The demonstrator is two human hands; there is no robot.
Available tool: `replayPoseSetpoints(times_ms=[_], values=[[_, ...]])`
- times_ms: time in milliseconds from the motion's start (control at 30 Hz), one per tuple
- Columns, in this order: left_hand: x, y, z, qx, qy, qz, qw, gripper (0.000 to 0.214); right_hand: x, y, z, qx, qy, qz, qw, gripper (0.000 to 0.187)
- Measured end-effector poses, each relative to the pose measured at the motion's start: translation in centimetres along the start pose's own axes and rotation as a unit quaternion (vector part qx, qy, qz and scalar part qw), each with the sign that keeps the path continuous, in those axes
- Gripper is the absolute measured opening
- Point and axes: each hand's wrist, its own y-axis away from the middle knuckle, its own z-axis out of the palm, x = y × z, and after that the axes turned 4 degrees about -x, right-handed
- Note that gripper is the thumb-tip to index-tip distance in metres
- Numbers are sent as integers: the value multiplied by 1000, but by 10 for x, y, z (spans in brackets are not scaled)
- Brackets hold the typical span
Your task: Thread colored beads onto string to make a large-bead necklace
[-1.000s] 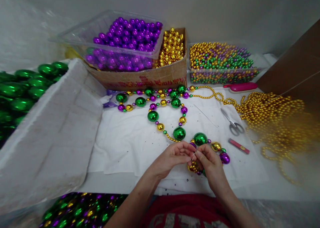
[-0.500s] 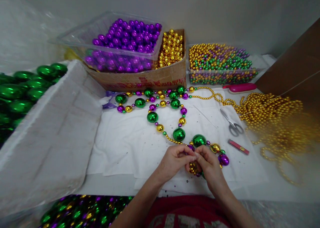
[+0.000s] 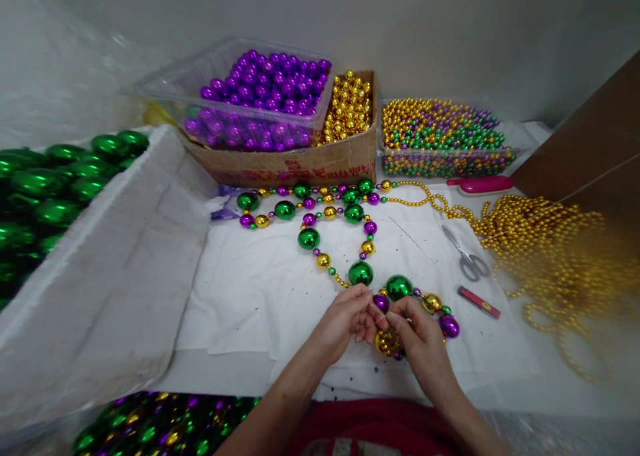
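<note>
A necklace of shiny green, gold and purple beads (image 3: 399, 287) lies on a white cloth, and both hands meet over its near end. My left hand (image 3: 350, 319) is closed, its thumb and forefinger pinched beside a purple bead (image 3: 381, 303). Opposite it, my right hand (image 3: 417, 329) pinches close to the same spot. What looks like the necklace's thin string runs between the fingertips, though the fingers hide most of it. Beneath the hands sits a gold ornament with a bumpy surface (image 3: 387, 342), partly covered by the right fingers.
Scissors (image 3: 467, 256), a red-handled cutter (image 3: 479, 302), a long needle (image 3: 413, 238) and a pink tool (image 3: 485, 185) lie rightward. Gold bead strands (image 3: 530, 223) pile beyond them. Behind stand a purple-bead tub (image 3: 320, 113), a cardboard box (image 3: 280, 168) and a mixed-bead tub (image 3: 383, 153). A foam box (image 3: 125, 269) borders the left.
My fingertips have drawn slightly apart, and the left fingers have loosened and turned. More of the purple bead shows between the hands. The whole view has shifted a little.
</note>
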Motion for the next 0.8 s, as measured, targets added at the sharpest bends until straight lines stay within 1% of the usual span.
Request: replayPoseSetpoints(times_ms=[167,267,333,400,433,567,633,667,733,800], values=[[3,4,-5,2,-12,-11,1000,29,-2,-9,-14,-26,105,-18,994,15],[3,5,-7,17,-10,-24,1000,28,-8,-15,-25,-53,127,-11,990,13],[2,5,-7,34,-4,-25,999,27,-14,-16,-29,-63,131,-19,989,14],[2,4,-5,48,3,-15,999,27,-20,-14,-29,-54,144,-55,987,15],[3,4,-4,55,7,-8,998,27,-23,-11,-28,-43,156,-86,983,15],[5,2,-2,71,2,16,997,26,-26,1,-17,-18,220,-219,950,12],[7,2,-1,72,-10,18,997,26,-22,5,-11,-18,242,-248,938,11],[7,3,-2,70,-17,19,997,26,-19,6,-9,-19,243,-250,937,11],[9,4,-2,65,-32,24,997,26,-14,5,-7,-22,218,-225,949,11],[9,5,-3,61,-51,35,996,25,-10,0,-8,-35,152,-161,975,13]])
